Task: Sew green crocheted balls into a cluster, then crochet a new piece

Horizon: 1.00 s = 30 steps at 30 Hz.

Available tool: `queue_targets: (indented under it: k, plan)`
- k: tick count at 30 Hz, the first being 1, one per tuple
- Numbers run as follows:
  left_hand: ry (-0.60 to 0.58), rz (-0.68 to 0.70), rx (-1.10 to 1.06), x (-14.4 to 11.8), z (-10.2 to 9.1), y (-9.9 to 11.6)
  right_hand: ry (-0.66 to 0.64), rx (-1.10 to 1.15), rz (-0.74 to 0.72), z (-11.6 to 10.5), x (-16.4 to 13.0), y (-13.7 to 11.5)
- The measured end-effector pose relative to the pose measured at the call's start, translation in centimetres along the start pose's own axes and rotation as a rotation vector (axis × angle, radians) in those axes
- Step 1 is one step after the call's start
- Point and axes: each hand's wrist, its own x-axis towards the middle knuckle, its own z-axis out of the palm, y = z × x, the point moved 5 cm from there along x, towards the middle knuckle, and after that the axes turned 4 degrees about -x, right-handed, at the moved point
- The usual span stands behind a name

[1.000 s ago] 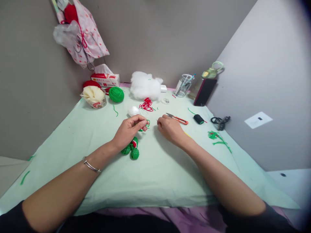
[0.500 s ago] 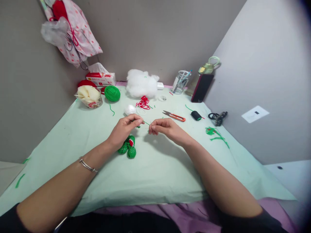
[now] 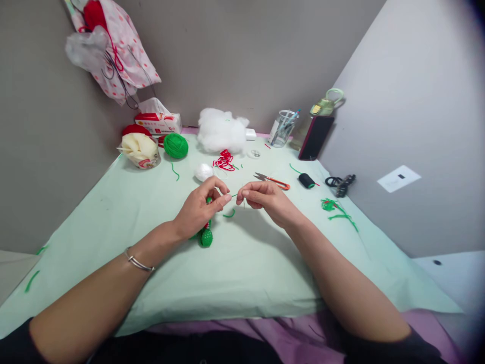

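A short green yarn strand is pinched between the fingertips of the left hand and the right hand. Being light and limp, it is probably best gripped near its end. A green crocheted toy lies beneath the left hand; scissors lie just beyond the right, nothing obstructing.

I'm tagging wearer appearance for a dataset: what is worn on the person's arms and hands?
Both forearms are bare. The left wrist carries a thin silver bangle. Dark sleeves begin near the elbows at the frame's bottom edge. The left hand and right hand show no gloves.
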Motion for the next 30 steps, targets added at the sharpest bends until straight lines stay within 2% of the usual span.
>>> queue_targets:
  k: [3,6,8,12,14,16,18,21,24,27,30]
  plan:
    - [-0.095,0.096,0.206,-0.3,0.6,0.5,0.029,-0.032,-0.041,0.6,-0.2,-0.5]
    - [-0.084,0.115,0.237,-0.3,0.7,0.5,0.059,-0.103,-0.075,1.6,-0.5,-1.2]
    - [-0.037,0.07,0.146,-0.1,0.6,0.2,0.085,-0.183,-0.108,2.3,-0.8,-1.8]
    - [0.039,-0.104,-0.183,0.2,0.6,-1.3,0.125,-0.37,-0.197,3.6,-1.3,-2.8]
    - [0.109,-0.162,-0.289,0.2,0.4,-1.9,0.118,-0.39,-0.252,3.9,-1.4,-3.1]
    - [0.179,-0.185,-0.305,0.1,0.1,-2.0,0.154,-0.356,-0.309,3.6,-1.5,-3.4]
    - [0.198,-0.163,-0.249,0.0,-0.1,-1.7,0.256,-0.27,-0.321,2.7,-1.5,-3.4]
    - [0.137,-0.093,-0.13,-0.3,0.4,-0.8,0.399,-0.059,-0.249,1.6,-1.4,-2.8]
    - [0.107,-0.053,-0.046,-0.7,1.0,-0.3,0.412,0.088,-0.198,1.6,-1.2,-2.1]
    - [0.145,-0.004,0.028,-0.9,0.9,-0.1,0.415,0.077,-0.205,2.0,-1.0,-1.7]
    - [0.149,0.095,0.117,-1.0,0.8,0.2,0.482,-0.034,-0.247,1.7,-1.0,-1.7]
